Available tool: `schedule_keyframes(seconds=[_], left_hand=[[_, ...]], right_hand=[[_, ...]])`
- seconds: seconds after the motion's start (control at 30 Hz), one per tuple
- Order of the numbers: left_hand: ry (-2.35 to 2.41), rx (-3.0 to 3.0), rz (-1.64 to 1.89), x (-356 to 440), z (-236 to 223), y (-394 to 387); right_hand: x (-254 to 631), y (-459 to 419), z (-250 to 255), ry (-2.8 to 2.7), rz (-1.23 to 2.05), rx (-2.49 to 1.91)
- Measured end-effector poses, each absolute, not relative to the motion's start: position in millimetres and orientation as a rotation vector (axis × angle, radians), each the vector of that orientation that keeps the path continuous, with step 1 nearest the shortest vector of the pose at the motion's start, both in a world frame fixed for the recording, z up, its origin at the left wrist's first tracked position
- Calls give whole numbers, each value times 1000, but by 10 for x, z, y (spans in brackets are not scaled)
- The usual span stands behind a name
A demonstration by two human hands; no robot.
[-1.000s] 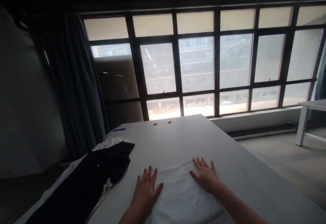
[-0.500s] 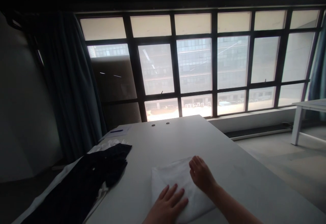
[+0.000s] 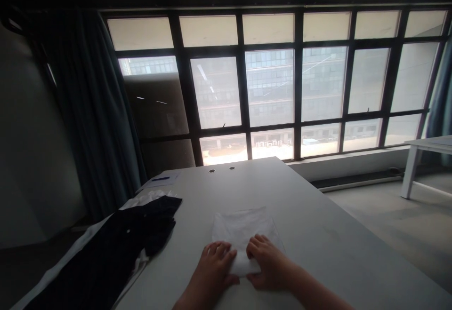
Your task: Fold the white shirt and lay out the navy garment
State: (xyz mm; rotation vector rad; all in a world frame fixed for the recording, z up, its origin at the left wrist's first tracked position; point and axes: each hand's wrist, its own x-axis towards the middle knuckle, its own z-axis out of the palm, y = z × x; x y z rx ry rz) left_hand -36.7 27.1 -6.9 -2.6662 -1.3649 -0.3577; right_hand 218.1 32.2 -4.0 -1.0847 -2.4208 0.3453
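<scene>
i can't see the near edge of the white cloth [image 3: 243, 225]: the left hand [image 3: 213, 265] and right hand [image 3: 266, 260] cover it. the dark garment [image 3: 106, 249] runs off my frame bottom-left. the blue item [image 3: 161, 178] is too small to tell.

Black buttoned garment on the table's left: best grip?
Pinch the garment's bunched far end from above, coming from the right with the left hand: the cloth heaps up there, likely giving a fold to catch, while the rest lies flatter.
</scene>
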Motion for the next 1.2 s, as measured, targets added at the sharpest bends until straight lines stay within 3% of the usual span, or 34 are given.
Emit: schedule_keyframes(seconds=[0.4,0.57,0.9,1.2], left_hand=[[-1464,-2624,-646,-397,62,196],[-1629,-2610,-816,-484,8,290],[-2012,-2354,-1589,-772,-18,456],[-2004,-1888,-2421,-767,663,384]], right_hand=[[2121,404,-97,-2423,79,-1064],[2160,335,6,-2407,128,-1126],[2770,612,585,-2289,203,-1467],[2780,413,1190,-1827,454,-1092]])
